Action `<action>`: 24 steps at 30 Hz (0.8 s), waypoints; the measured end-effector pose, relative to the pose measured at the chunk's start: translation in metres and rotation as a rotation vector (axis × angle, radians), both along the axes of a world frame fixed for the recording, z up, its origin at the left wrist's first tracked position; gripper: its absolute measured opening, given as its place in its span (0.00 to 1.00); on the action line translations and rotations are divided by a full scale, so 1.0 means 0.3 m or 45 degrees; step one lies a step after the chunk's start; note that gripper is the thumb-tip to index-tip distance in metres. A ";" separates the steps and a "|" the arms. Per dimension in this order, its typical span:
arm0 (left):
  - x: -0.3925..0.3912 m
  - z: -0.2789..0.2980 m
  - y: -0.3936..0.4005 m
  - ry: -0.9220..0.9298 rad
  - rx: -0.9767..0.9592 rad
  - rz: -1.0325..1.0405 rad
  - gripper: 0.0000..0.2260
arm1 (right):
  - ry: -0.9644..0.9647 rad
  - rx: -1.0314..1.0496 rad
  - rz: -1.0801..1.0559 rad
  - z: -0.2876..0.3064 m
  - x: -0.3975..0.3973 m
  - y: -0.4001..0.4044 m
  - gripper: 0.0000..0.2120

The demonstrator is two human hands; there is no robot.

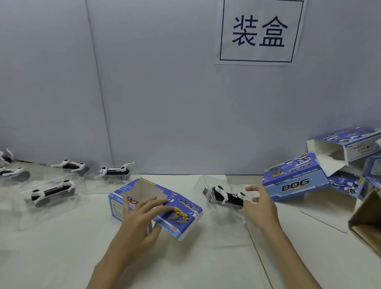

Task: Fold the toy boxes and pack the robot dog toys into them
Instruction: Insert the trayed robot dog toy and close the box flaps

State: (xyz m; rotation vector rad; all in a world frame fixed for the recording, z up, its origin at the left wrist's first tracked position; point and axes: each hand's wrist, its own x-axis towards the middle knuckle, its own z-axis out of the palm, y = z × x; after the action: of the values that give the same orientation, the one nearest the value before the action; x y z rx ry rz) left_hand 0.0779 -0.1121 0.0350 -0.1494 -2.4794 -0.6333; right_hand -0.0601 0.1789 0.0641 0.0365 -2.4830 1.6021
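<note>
A blue toy box [183, 211] with a window and a yellow dog picture lies on the table in the middle. My left hand [142, 218] grips its near edge, fingers lying over the top and thumb underneath. To its right a black-and-white robot dog toy [226, 196] sits in a clear plastic tray. My right hand [261, 206] holds the right end of that tray with its fingertips, index finger raised above it.
Several more robot dogs in clear trays [52, 192] lie at the left, some along the back wall [115, 172]. Blue boxes [296, 180] are piled at the right. A brown carton [368, 219] stands at the right edge. A sign hangs on the wall.
</note>
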 end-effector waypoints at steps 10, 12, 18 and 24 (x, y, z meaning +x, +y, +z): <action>-0.036 0.013 0.016 0.267 0.827 0.252 0.25 | -0.097 0.082 0.007 0.003 -0.030 0.050 0.20; -0.035 0.020 0.022 0.252 0.861 0.271 0.24 | -0.139 0.162 0.114 0.011 -0.025 0.052 0.22; -0.042 0.008 0.032 0.244 0.881 0.267 0.23 | -0.237 0.596 0.525 0.049 0.056 -0.014 0.29; -0.053 0.001 0.042 0.245 0.724 0.242 0.23 | -0.110 0.847 0.941 0.048 0.146 -0.102 0.35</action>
State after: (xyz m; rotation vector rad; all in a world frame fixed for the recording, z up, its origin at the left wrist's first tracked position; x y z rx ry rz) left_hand 0.0620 -0.0996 0.0353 0.2300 -2.0110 -1.1464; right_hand -0.0162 0.1483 0.0785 1.0940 -3.1509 0.8366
